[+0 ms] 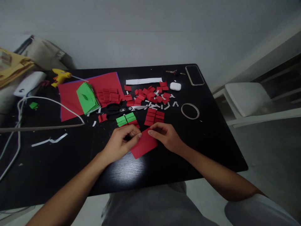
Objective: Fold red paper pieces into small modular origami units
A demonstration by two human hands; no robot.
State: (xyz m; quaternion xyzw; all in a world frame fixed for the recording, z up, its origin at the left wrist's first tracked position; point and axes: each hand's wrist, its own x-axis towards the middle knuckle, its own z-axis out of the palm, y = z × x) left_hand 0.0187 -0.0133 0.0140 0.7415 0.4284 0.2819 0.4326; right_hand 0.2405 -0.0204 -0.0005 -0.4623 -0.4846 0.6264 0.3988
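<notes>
A red sheet of paper (pixel 144 145) is pinched between my two hands above the front of the black table. My left hand (pixel 122 141) grips its left edge, thumb against fingers. At the upper right edge, my right hand (pixel 166 136) holds it the same way. Just beyond the sheet lie small green folded pieces (pixel 126 119) with red ones below them, partly covered by my left hand. Red folded pieces (pixel 154 116) sit in two columns beyond my right hand. Behind these rests a pair of scissors (pixel 138 107) with black handles.
Several red scraps (pixel 152 94) and white strips lie past the scissors. At left are a green paper stack (pixel 88 99), large red sheets (pixel 70 106), a yellow glue gun (pixel 60 77) and a white cable (pixel 51 128). A phone (pixel 194 75), white case (pixel 175 86) and ring (pixel 190 111) lie right.
</notes>
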